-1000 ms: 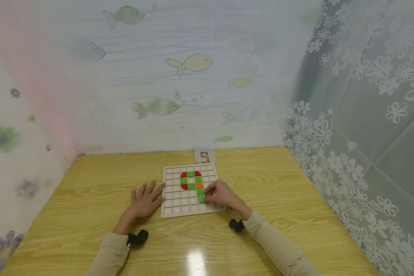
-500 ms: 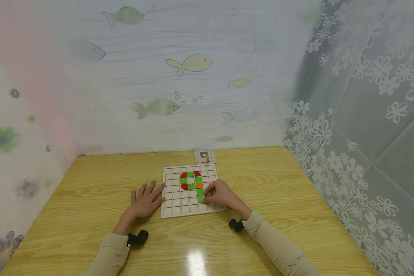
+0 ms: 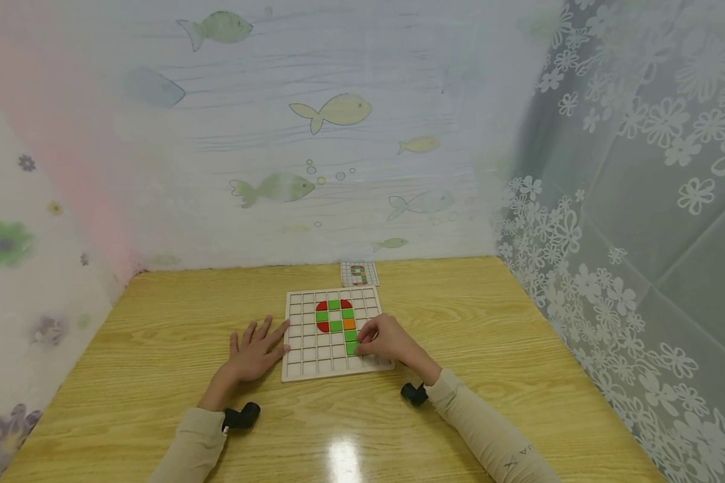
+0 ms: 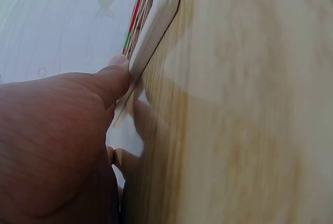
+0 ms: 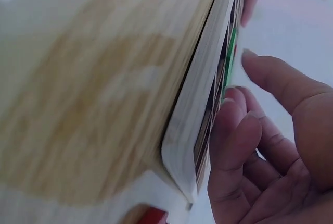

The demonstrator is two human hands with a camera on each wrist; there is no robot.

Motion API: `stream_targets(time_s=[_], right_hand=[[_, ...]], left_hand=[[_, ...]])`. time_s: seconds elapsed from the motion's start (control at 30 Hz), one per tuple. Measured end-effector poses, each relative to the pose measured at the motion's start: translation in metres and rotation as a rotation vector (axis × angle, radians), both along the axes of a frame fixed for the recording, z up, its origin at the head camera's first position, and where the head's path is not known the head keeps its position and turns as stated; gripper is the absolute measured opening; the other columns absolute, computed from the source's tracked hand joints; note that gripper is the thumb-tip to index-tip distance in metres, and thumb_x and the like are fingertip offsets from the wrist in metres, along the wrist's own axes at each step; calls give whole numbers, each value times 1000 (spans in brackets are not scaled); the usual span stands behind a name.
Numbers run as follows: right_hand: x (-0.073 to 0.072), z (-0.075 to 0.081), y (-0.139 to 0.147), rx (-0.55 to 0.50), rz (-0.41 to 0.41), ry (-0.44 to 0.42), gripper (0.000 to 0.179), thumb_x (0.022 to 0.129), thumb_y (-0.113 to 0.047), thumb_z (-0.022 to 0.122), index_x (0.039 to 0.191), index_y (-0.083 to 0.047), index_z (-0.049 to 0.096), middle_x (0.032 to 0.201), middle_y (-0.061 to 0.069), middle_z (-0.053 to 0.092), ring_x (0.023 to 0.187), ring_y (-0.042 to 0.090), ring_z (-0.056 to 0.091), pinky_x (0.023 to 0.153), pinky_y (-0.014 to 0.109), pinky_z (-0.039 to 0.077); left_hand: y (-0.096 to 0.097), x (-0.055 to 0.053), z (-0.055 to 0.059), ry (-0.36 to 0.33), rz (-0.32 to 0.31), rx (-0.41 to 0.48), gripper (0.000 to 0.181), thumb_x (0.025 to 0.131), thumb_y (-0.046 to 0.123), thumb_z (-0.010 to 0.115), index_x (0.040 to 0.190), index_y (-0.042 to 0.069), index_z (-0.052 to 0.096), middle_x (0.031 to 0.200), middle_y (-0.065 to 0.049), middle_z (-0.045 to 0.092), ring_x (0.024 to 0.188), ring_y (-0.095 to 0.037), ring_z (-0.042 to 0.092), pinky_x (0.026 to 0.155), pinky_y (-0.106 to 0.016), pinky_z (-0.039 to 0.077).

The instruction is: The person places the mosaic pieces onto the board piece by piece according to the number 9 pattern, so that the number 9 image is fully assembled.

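Note:
A pale wooden grid board [image 3: 314, 349] lies on the table, with red, green and orange tiles set in a 9-like shape. My left hand [image 3: 256, 355] lies spread beside it, fingertips at the left edge; in the left wrist view its thumb [image 4: 112, 75] touches the board's side. Over the board's right part is my right hand [image 3: 389, 339], its thumb tip at the lowest green tile [image 3: 352, 348], which lies flat in its cell. In the right wrist view the thumb [image 5: 270, 73] stands apart from the bent fingers [image 5: 244, 130], with no tile lifted between them.
A small pattern card [image 3: 359, 274] with a similar figure lies behind the board, near the wall [image 3: 266, 228]. A red object [image 5: 153, 216] shows partly at the bottom of the right wrist view. Dark wrist mounts [image 3: 242, 416] sit at both cuffs.
The lowest green tile, slightly askew a second ago, has shifted left and now sits straight in its cell. Both hands have stayed almost still.

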State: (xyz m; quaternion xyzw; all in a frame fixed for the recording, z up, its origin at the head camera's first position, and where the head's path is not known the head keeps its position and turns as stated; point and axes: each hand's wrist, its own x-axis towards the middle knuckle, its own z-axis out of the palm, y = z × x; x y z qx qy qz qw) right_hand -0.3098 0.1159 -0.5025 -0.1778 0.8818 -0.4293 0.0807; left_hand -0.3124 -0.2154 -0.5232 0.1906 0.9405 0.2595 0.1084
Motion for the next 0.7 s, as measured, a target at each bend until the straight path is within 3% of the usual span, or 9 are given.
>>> stream_targets(time_s=[0.27,0.43,0.7], right_hand=[[1,2,16,-12,-40,21,11,96,-16,72,93,-7,79,85,0,73,68,13,62,61,27,52],[7,4,32,-38,-84,-16,12,95,-12,72,98,-2,77,88,4,71,71,15,62,62,27,53],[10,0,67,0,-95,2,13,90,-4,73,102,1,75,92,9,71,78,15,63,70,28,54]], left_hand=[[-1,1,1,1,-7,6,63,109,42,44,163,16,25,169,-24,3,151,-55,-6,109,-77,-16],[0,1,3,-3,-7,-1,62,110,42,43,164,16,24,169,-24,2,151,-55,-7,109,-77,-16],[0,1,0,0,-7,-14,63,110,45,42,164,18,24,169,-23,3,152,-55,-7,109,-77,-15]])
